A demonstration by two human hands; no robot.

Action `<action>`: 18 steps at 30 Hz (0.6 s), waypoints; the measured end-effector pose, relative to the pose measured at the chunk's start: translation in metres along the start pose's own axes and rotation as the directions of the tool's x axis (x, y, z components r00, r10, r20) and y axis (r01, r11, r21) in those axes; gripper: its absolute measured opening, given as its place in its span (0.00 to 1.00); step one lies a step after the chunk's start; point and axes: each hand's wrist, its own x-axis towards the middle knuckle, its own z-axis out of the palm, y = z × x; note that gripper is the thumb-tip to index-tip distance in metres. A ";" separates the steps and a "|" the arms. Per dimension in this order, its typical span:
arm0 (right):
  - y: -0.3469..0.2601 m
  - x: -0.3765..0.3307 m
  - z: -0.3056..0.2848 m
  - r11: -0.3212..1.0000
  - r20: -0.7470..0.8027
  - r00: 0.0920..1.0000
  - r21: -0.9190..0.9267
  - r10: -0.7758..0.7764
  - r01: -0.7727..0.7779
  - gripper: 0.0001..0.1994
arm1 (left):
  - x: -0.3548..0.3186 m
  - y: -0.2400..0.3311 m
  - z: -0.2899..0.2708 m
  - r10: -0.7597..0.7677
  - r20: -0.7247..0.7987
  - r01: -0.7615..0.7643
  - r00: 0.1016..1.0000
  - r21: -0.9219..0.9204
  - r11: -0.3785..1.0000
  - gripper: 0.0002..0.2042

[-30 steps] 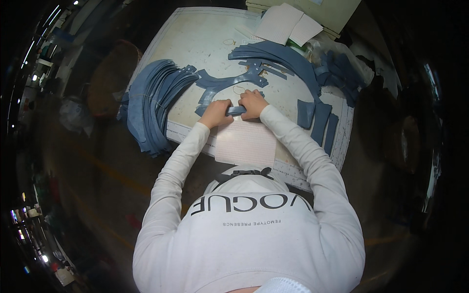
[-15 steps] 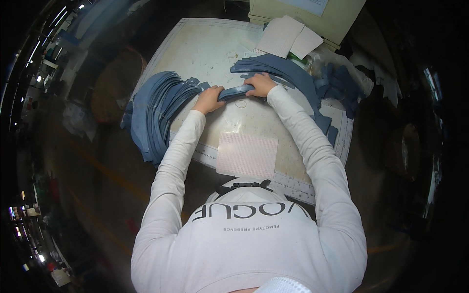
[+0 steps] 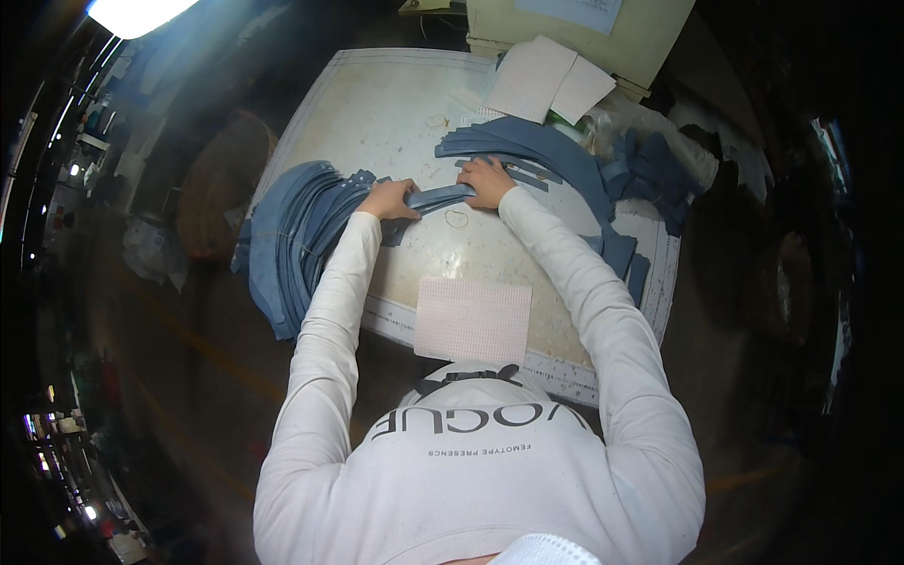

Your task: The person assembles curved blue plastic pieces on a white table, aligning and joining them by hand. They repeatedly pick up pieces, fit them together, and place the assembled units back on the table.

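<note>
A narrow blue fabric strip (image 3: 440, 198) stretches between my hands above the white tabletop. My left hand (image 3: 388, 200) closes on its left end, beside the right edge of a fanned pile of blue fabric pieces (image 3: 292, 235). The other end is pinched in my right hand (image 3: 486, 183), just below a second curved stack of blue fabric pieces (image 3: 537, 141). A few loose strips (image 3: 527, 179) lie right of that hand. My fingers cover both ends of the held strip.
A pale pink printed sheet (image 3: 473, 318) lies near the table's front edge. More paper sheets (image 3: 532, 80) rest at the back right, in front of a cream cabinet (image 3: 574, 38). Clear plastic with dark blue cloth (image 3: 650, 169) sits at the right edge.
My hands have moved slightly left, and the gap between them is a little wider. The strip, curved before, now looks straighter and narrower. The view has tilted slightly.
</note>
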 end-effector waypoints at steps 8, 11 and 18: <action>0.011 -0.022 -0.009 0.853 -0.292 0.844 0.421 0.451 -0.310 0.14 | 0.067 0.031 0.019 0.088 -0.188 -0.152 0.978 -0.360 0.920 0.24; 0.010 -0.043 0.001 0.682 -0.122 0.696 0.375 0.708 -0.628 0.17 | 0.080 0.050 0.031 0.041 -0.098 -0.074 0.994 -0.363 0.929 0.26; -0.006 -0.068 0.035 0.683 -0.190 0.680 0.425 0.708 -0.594 0.21 | 0.079 0.070 0.036 0.098 -0.044 -0.106 0.994 -0.299 0.948 0.28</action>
